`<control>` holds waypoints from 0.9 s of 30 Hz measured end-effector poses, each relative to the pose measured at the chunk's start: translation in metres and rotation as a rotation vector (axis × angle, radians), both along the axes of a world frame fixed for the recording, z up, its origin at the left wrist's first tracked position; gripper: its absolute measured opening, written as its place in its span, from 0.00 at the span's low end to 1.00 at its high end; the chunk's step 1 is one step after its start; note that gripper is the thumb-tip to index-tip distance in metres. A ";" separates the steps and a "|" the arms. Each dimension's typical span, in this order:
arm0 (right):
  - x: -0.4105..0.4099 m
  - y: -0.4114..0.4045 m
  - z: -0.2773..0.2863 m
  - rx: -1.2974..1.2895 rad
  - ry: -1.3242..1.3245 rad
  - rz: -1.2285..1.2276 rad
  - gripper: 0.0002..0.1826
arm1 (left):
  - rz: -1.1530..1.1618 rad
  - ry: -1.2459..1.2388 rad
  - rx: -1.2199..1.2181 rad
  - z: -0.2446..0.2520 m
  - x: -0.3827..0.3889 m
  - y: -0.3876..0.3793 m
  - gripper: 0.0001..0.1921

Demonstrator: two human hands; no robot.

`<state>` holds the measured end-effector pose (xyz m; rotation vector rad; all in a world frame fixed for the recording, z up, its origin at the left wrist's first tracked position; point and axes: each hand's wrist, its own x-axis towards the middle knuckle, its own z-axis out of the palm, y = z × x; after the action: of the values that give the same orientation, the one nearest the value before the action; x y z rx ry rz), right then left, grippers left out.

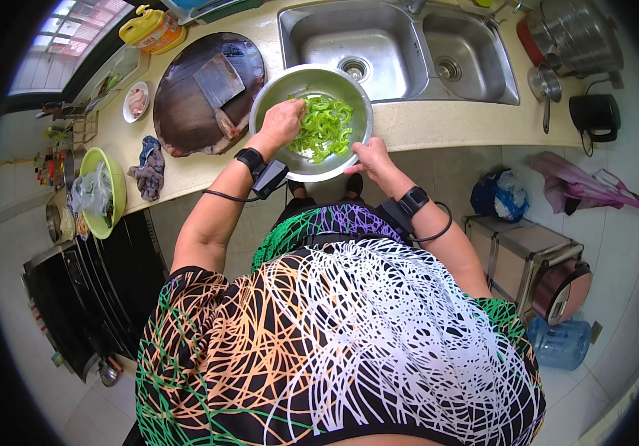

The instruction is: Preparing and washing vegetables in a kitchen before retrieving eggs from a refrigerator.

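Note:
A stainless steel bowl (353, 83) with sliced green vegetable, perhaps bitter melon (328, 124), is in front of me, partly over the counter's front edge. My right hand (371, 158) grips its rim at the near right side. My left hand (285, 121) reaches over the left rim, its fingertips bent down at the slices; whether it pinches any is hidden. Left of the bowl, a cleaver (219, 81) with a wooden handle lies on a round, dark chopping board (180, 106).
A double sink (353, 33) lies beyond the bowl. To the left are a small dish of raw meat (136, 102), a crumpled cloth (149, 170), a green basin (118, 195) and a yellow pump bottle (154, 30). A small pan (544, 82) and a black kettle (594, 117) are at right.

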<state>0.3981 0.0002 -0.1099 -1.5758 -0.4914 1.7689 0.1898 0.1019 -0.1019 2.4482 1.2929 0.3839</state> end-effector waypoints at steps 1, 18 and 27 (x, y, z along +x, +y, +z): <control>0.000 0.000 -0.001 0.004 0.000 0.001 0.16 | 0.007 0.039 -0.020 0.003 0.001 0.001 0.06; 0.000 0.000 0.010 -0.030 0.018 0.007 0.16 | 0.109 0.117 0.180 0.015 0.061 -0.036 0.19; 0.000 0.002 0.009 -0.036 0.022 0.018 0.16 | -0.096 -0.022 -0.220 -0.024 0.037 -0.018 0.13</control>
<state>0.3977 0.0018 -0.1005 -1.5792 -0.4676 1.8160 0.2265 0.0840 -0.1262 2.3030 1.1386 0.2298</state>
